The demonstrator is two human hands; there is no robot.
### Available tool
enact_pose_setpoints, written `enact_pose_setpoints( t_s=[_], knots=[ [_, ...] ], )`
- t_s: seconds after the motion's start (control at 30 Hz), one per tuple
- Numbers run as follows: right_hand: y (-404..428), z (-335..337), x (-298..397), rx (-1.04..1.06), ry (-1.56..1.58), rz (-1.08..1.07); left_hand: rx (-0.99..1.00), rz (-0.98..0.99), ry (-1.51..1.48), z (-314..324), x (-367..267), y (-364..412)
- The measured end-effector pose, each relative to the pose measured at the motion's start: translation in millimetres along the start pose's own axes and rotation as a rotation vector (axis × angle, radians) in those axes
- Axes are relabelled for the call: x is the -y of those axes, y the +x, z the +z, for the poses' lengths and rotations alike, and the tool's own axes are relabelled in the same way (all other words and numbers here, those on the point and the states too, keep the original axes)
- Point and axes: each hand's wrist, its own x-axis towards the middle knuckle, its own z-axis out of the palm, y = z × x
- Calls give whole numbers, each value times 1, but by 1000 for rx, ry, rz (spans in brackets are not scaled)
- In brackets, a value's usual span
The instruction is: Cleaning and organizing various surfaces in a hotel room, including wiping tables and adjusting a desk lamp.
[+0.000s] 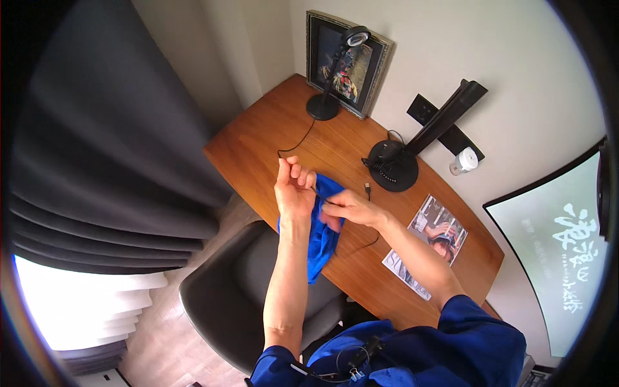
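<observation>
A thin black USB cable (303,140) runs from the round base of a black ring lamp (323,106) to my left hand (295,188), whose fingers are closed on it. The cable passes on to my right hand (346,208), which pinches it a little to the right; the fingers there are blurred. A blue cloth (321,251) hangs beneath both hands over the desk's front edge. Past my right hand, the cable's USB plug (368,188) lies on the wooden desk (261,130).
A black desk lamp (394,164) and a framed picture (382,63) stand by the wall. Magazines (437,232) lie under my right forearm. A clear bottle with a white lid (465,160) is near the wall socket strip. A dark chair (232,285) stands against the front edge.
</observation>
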Motion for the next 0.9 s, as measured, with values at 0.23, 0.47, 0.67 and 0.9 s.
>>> enact_pose_setpoints(
  t_s=[0.23,0.47,0.67,0.9],
  knots=[
    [-7,-89,-23,-393,374,331,251,-75,199,-25,-24,17],
    [63,-43,55,-596,-477,-97,131,12,1331,-26,9,50],
    [60,-65,22,-449,-96,-265,146,-173,1121,-1,10,72],
    [54,-187,-45,-1230,-858,-3,-98,-222,979,-5,22,63]
  ],
)
